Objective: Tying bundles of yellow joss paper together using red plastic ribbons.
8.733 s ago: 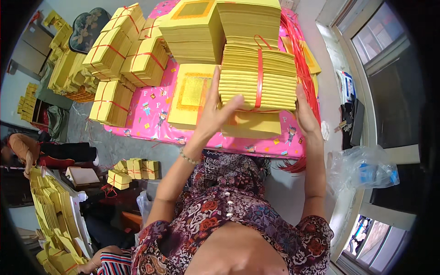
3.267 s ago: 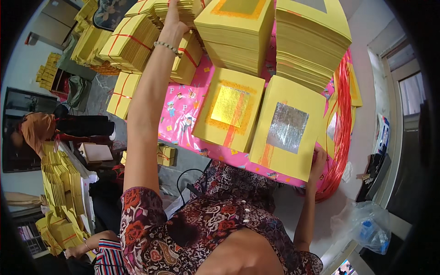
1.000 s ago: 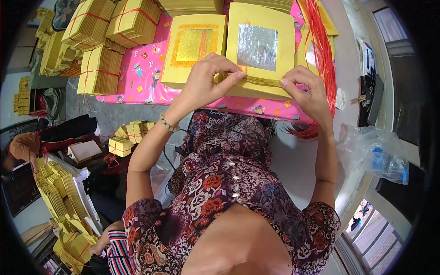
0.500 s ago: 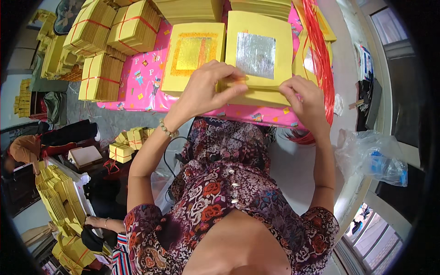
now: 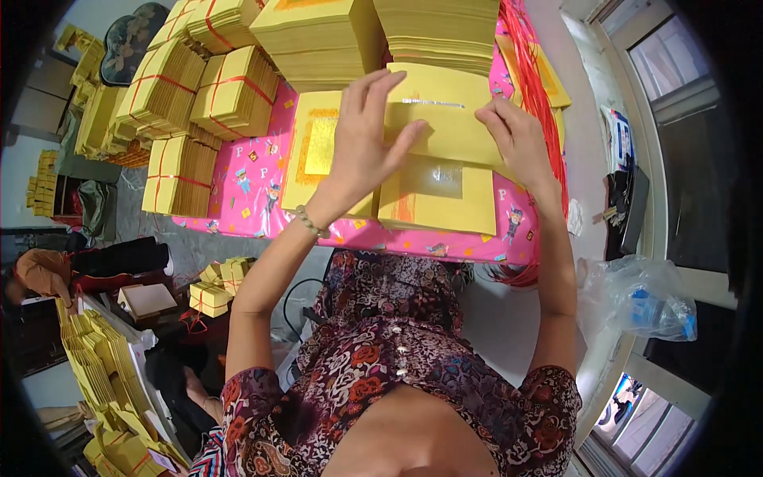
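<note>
A yellow paper sheet (image 5: pixel 441 131) is folded away from me, its near part lying over its middle; a thin strip of silver foil shows past the fold's edge. Beneath it lies another yellow sheet (image 5: pixel 437 203) with a silver square and a few orange streaks. My right hand (image 5: pixel 517 143) pinches the folded sheet at its right edge. My left hand (image 5: pixel 366 135) is at the sheet's left edge, thumb and fingers spread apart. Under that hand's left side is a yellow sheet with a gold square and orange border (image 5: pixel 318 151).
Tall stacks of yellow paper (image 5: pixel 437 36) stand behind the sheets. Bundles tied with red string (image 5: pixel 238 91) fill the table's left side. Red strands (image 5: pixel 540 87) hang along the right edge of the pink tablecloth (image 5: pixel 254 171). At lower left, another person's arm (image 5: pixel 203 397) is beside folded yellow paper.
The near part of the silver-square sheet has been folded farther away from me, covering most of its foil. My left fingers have spread and straightened. The view has tilted slightly.
</note>
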Demonstrator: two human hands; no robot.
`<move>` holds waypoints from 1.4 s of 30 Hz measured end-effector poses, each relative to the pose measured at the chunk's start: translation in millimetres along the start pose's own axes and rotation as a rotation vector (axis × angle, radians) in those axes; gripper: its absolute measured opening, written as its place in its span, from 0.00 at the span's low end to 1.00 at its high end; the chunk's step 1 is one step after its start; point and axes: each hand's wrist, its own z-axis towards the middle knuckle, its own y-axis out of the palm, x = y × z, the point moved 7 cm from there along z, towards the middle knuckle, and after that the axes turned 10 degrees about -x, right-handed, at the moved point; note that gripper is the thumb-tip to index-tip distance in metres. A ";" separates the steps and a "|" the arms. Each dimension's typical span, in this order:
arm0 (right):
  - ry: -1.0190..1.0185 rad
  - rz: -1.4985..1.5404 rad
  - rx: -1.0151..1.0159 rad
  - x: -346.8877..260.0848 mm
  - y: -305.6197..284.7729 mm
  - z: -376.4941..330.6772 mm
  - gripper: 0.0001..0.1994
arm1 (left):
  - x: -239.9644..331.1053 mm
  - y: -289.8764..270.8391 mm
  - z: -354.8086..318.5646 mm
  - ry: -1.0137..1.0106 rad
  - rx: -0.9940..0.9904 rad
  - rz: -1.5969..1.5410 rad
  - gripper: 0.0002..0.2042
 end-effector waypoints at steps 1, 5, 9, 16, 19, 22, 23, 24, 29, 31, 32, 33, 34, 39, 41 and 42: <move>-0.006 -0.003 0.005 1.9 -0.4 7.6 0.12 | 14.1 -8.1 -3.5 0.197 0.220 0.226 0.23; 0.038 -0.034 -0.063 16.0 1.1 26.9 0.13 | 31.8 23.8 -5.7 0.442 -0.035 0.345 0.28; -0.035 0.131 -0.074 -0.1 -3.9 18.2 0.12 | 16.9 7.0 -5.9 0.298 0.196 0.087 0.42; -0.269 0.060 0.106 -36.3 -15.8 -50.6 0.03 | -25.6 4.2 -12.0 0.151 -0.141 -0.295 0.43; -0.375 0.150 0.007 -42.4 -3.2 -70.9 0.04 | -12.2 19.7 -21.8 0.298 -0.469 -0.238 0.30; -0.351 0.232 -0.133 -30.6 6.1 -86.3 0.10 | -6.6 26.0 -31.1 0.324 -0.568 -0.239 0.22; -0.308 0.278 -0.257 -27.4 12.9 -89.1 0.16 | -5.6 29.4 -34.8 0.328 -0.637 -0.226 0.21; -0.306 0.281 -0.258 -32.1 10.7 -88.2 0.16 | -4.3 28.3 -37.2 0.347 -0.607 -0.220 0.22; -0.274 0.129 -0.296 -40.5 6.6 -83.9 0.31 | -3.4 28.8 -40.8 0.335 -0.580 -0.223 0.21; -0.248 0.009 -0.338 -41.2 13.8 -79.8 0.29 | -3.7 32.0 -40.5 0.320 -0.588 -0.253 0.20; -0.224 -0.111 -0.378 -39.8 18.9 -77.7 0.28 | -4.6 33.0 -40.4 0.314 -0.590 -0.275 0.20; -0.221 -0.112 -0.379 -37.1 20.4 -76.7 0.28 | -5.3 34.6 -39.9 0.309 -0.590 -0.299 0.20; -0.255 -0.188 -0.387 -35.3 25.1 -77.1 0.28 | -6.2 37.1 -39.1 0.310 -0.591 -0.301 0.20; -0.273 -0.199 -0.420 -26.3 32.4 -78.3 0.29 | 2.8 44.9 -28.8 0.250 -0.661 -0.398 0.14; -0.268 -0.180 -0.404 -22.8 33.4 -78.5 0.24 | -0.5 48.9 -28.8 0.221 -0.730 -0.398 0.14; -0.268 -0.182 -0.403 -21.9 34.9 -78.8 0.24 | -2.7 53.3 -29.6 0.196 -0.799 -0.399 0.15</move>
